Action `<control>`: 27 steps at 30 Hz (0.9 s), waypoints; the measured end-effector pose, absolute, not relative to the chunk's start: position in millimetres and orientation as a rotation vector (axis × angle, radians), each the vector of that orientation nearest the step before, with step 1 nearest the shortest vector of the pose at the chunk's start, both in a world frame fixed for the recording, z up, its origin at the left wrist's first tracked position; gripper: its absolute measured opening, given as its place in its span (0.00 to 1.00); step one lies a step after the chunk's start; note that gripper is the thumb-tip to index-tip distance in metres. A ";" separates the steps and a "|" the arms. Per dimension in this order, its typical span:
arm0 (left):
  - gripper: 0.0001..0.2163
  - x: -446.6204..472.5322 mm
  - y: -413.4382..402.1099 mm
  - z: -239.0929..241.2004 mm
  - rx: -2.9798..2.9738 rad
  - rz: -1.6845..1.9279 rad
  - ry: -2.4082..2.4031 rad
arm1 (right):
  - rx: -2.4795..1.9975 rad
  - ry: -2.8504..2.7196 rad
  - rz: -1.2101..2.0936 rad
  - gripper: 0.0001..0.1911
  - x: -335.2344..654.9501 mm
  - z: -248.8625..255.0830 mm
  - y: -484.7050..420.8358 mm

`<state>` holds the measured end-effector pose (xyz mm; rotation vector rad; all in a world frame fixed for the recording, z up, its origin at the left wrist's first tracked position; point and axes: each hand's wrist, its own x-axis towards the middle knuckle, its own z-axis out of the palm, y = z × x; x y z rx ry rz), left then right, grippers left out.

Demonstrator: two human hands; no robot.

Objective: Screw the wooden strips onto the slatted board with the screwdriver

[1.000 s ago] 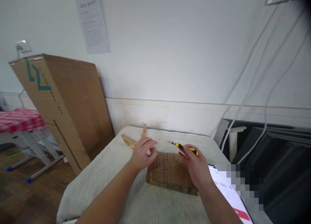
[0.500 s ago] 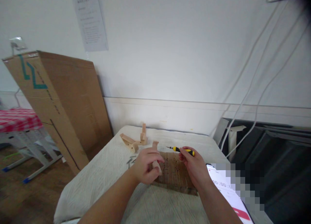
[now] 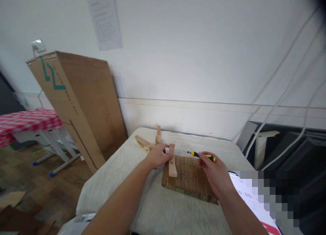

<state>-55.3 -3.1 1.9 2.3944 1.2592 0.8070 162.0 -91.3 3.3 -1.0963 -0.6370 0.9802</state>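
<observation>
My right hand (image 3: 209, 163) is closed around a yellow-and-black screwdriver (image 3: 203, 156), its thin tip pointing left above the far part of a brown wooden board (image 3: 195, 177) dotted with small dark holes. At the board's left side, a pale wooden piece (image 3: 172, 168) with a hole in it runs from the near side to the far side. My left hand (image 3: 159, 156) is at this piece's left edge, thumb and finger curled against it; their exact contact is partly hidden. Beyond that hand lie more joined pale wooden parts (image 3: 144, 143).
A cream cloth covers the table (image 3: 150, 207). A phone (image 3: 251, 194) with a timer screen lies at the right. Left of the table stands a tall cardboard box (image 3: 94, 102). The white wall (image 3: 191, 116) rises behind, and white cables (image 3: 280, 95) hang at the right.
My left hand has drawn back leftward from across the pale wooden piece to its edge, so more of the piece shows. The screwdriver stays in my right hand. The view has shifted.
</observation>
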 end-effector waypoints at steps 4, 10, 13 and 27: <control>0.11 -49.9 2.9 -6.6 2.274 0.840 1.177 | -1.082 -0.639 0.981 0.16 161.6 3.4 -91.5; 0.05 -47.8 2.7 -2.5 2.268 0.829 1.076 | -1.107 -0.631 0.963 0.15 160.9 2.5 -89.5; 0.05 -50.0 3.9 -3.0 2.247 0.800 1.061 | -1.126 -0.635 0.944 0.17 160.7 2.1 -88.9; 0.10 -51.1 1.6 -1.4 2.223 0.765 1.131 | -1.145 -0.639 0.946 0.15 160.1 -0.6 -87.8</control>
